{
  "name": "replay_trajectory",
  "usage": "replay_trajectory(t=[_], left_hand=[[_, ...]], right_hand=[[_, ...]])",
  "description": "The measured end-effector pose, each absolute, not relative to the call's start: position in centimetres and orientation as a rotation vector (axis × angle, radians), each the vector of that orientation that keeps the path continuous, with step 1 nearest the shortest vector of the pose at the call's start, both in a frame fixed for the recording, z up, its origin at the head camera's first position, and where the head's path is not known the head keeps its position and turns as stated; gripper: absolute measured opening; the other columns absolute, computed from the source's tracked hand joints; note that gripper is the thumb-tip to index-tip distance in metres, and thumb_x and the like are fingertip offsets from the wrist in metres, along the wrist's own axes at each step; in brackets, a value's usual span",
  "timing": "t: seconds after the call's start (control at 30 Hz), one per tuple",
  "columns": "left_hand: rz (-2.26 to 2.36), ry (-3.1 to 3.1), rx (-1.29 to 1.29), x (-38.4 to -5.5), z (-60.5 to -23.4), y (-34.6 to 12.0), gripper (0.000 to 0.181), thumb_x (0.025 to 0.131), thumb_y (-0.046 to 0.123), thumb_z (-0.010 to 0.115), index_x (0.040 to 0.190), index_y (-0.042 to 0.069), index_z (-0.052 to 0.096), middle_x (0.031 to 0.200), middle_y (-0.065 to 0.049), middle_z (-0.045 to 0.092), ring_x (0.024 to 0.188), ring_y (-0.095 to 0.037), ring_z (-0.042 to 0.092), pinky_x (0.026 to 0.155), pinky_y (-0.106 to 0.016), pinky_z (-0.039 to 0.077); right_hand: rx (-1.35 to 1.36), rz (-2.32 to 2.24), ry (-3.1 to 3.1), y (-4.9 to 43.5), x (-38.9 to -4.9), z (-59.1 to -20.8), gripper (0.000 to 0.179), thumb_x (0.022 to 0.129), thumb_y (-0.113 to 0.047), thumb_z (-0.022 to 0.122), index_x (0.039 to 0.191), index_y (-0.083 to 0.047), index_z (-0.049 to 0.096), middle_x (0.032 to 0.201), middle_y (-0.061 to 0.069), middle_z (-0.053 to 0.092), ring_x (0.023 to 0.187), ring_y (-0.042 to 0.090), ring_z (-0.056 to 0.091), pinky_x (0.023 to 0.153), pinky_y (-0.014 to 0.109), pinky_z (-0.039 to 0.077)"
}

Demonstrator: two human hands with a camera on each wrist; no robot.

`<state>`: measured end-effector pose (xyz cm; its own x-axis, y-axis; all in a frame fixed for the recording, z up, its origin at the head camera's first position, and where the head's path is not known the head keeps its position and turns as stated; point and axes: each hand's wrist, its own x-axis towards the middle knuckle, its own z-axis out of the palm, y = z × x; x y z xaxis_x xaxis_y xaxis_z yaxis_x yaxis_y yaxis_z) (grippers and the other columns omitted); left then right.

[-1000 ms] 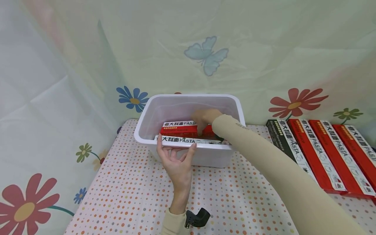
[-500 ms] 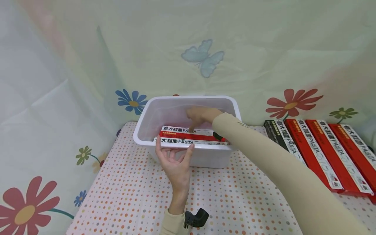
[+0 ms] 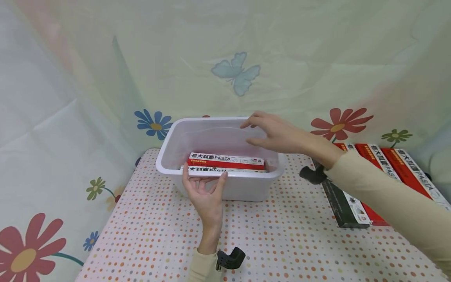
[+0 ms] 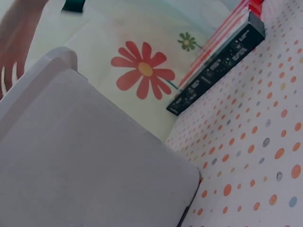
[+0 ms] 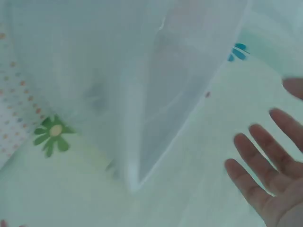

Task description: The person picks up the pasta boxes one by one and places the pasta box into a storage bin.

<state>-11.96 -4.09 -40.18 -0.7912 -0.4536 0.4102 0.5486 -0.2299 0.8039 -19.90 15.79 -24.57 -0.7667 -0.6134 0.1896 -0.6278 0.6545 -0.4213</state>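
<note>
A white plastic tub (image 3: 243, 190) stands on the dotted cloth, with red-and-white pasta boxes (image 3: 225, 163) lying flat inside it. My left hand (image 3: 205, 201) grips the near rim, thumb and index finger up at the edge and the other fingers bent against the outer wall. Over the tub's right side hovers my right hand (image 3: 278, 134), fingers spread and holding nothing. The right wrist view shows the same right hand (image 5: 277, 177) beside the tub's rim (image 5: 134, 142). In the left wrist view, the tub's wall (image 4: 94, 156) fills much of the picture.
To the right, a black pasta box (image 3: 343, 207) lies beside several red pasta boxes (image 3: 405, 164), partly hidden by my right forearm. A flowered backdrop (image 3: 197, 58) rises behind the tub, and the dotted tablecloth (image 3: 148, 235) spreads in front.
My right hand has lifted up and right out of the tub, leaving the pasta boxes inside. The left hand stays at the rim. The head view has shifted slightly right.
</note>
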Motion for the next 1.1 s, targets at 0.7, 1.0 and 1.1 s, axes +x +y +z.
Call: replay_trajectory(t=[0.7, 1.0, 1.1], left_hand=[[-2.107, -1.404, -0.137, -12.8, -39.8, -4.6, 0.107, 0.083, -0.008, 0.083, 0.165, 0.013, 0.018, 0.145, -0.018, 0.047, 0.111, -0.044, 0.058, 0.092, -0.043, 0.064], [-2.092, -1.412, -0.12, -12.8, -39.7, -5.8, 0.105, 0.084, -0.008, 0.082, 0.165, 0.013, 0.019, 0.144, -0.015, 0.049, 0.109, -0.033, 0.06, 0.094, -0.044, 0.063], [-2.079, -1.415, -0.113, -12.8, -39.9, -6.1, 0.104, 0.084, -0.009, 0.082, 0.164, 0.013, 0.02, 0.144, -0.015, 0.049, 0.108, -0.029, 0.062, 0.094, -0.042, 0.064]], right_hand=[[-0.243, 1.187, -2.676, 32.0, -5.0, -41.7, 0.075, 0.102, -0.027, 0.071, 0.159, 0.001, 0.033, 0.158, 0.037, 0.034, 0.142, 0.061, 0.032, 0.099, 0.084, 0.038], [-0.383, 1.111, -2.655, 30.4, -4.4, -45.8, 0.085, 0.091, -0.02, 0.084, 0.155, 0.01, 0.035, 0.151, 0.039, 0.036, 0.137, 0.059, 0.042, 0.115, 0.055, 0.037], [-0.41, 1.116, -2.648, 30.1, -4.7, -45.7, 0.088, 0.09, -0.022, 0.085, 0.155, 0.01, 0.035, 0.152, 0.039, 0.037, 0.136, 0.06, 0.042, 0.111, 0.068, 0.039]])
